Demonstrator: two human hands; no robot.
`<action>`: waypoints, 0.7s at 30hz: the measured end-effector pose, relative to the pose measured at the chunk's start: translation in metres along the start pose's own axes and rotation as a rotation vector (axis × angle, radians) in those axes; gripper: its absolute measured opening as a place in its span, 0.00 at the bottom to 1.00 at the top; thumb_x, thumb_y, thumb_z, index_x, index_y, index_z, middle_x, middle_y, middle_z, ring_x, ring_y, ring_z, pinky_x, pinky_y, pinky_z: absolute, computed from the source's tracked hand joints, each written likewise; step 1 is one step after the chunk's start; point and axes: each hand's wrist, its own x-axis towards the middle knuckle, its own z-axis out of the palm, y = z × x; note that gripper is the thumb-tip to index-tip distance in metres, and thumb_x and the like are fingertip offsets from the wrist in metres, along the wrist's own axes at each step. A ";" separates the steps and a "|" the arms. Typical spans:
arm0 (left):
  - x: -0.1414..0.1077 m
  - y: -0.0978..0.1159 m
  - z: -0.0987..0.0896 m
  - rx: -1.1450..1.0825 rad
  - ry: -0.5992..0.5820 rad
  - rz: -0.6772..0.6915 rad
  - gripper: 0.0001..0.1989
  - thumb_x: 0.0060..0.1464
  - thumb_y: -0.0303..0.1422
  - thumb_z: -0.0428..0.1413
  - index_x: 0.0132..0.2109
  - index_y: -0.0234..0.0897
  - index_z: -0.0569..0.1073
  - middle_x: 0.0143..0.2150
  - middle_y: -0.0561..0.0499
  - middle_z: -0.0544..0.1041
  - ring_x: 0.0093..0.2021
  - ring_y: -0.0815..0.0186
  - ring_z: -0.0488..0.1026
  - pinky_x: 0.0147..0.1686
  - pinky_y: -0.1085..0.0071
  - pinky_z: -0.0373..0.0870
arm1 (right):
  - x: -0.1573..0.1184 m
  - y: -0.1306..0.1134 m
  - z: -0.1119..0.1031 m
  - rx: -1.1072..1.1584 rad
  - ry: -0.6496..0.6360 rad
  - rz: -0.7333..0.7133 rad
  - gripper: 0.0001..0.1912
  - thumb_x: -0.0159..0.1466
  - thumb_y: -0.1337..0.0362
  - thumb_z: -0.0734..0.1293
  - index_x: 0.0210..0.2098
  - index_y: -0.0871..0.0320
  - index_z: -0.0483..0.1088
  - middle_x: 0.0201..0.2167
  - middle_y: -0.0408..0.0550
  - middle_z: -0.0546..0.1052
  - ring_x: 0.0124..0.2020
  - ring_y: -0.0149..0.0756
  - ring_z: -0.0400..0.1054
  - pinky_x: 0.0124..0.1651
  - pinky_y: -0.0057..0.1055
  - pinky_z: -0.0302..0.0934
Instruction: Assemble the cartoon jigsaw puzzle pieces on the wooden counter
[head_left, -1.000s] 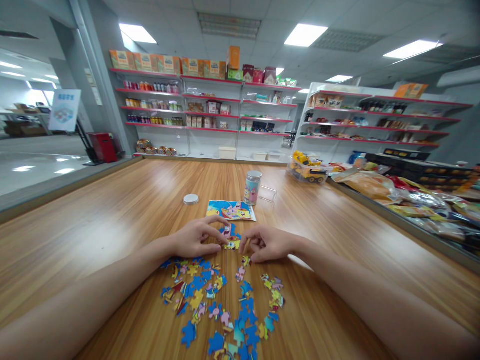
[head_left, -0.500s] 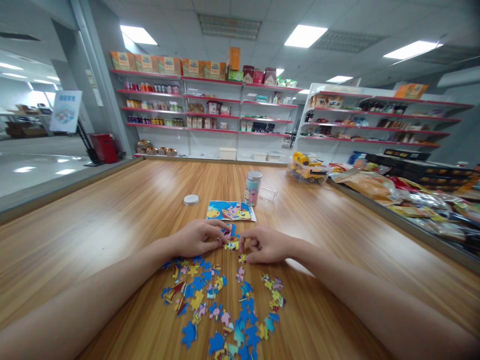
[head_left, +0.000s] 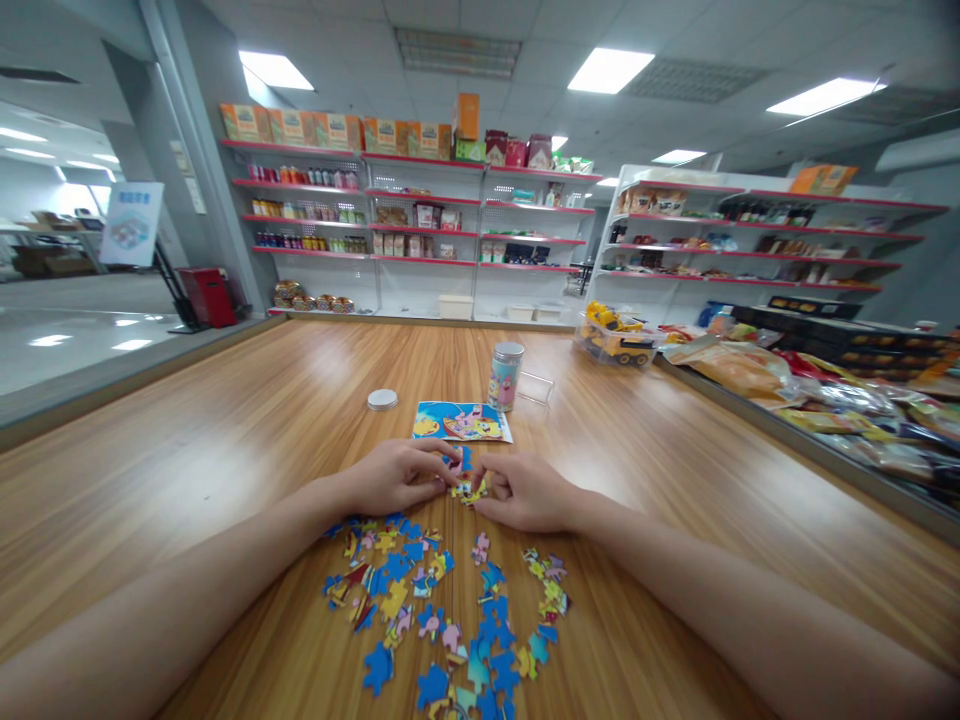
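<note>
A small joined section of a cartoon jigsaw puzzle lies between my two hands, partly hidden by fingers. My left hand is on its left side, with curved fingers and the thumb holding its edge against the table. My right hand pinches a yellow puzzle piece at the lower right of that section; the fingertips partly cover it. Loose puzzle pieces, many of them blue, spread over the table nearer to me. A pink piece lies just below my right hand.
Beyond the hands lies a picture sheet. A cartoon tin stands at its right end, beside a thin wire frame. A silver lid lies to the left. Farther right are a clear toy bin and packaged snacks.
My right hand has moved slightly left, carrying the yellow piece up to the joined puzzle section. My left hand has stayed almost in place.
</note>
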 end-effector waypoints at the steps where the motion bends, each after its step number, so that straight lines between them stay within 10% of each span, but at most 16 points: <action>1: 0.000 0.000 0.000 -0.001 0.000 0.001 0.11 0.63 0.33 0.54 0.49 0.43 0.78 0.56 0.48 0.73 0.52 0.61 0.73 0.52 0.69 0.68 | 0.000 0.000 0.000 -0.007 0.008 -0.003 0.07 0.57 0.65 0.69 0.34 0.59 0.67 0.20 0.36 0.65 0.21 0.26 0.57 0.25 0.23 0.44; 21: 0.001 0.000 -0.001 -0.001 -0.006 0.007 0.10 0.63 0.32 0.54 0.49 0.43 0.78 0.56 0.49 0.72 0.53 0.62 0.72 0.53 0.69 0.67 | -0.003 0.000 0.003 0.085 -0.016 -0.037 0.07 0.59 0.63 0.68 0.28 0.60 0.68 0.20 0.39 0.67 0.21 0.25 0.59 0.26 0.22 0.48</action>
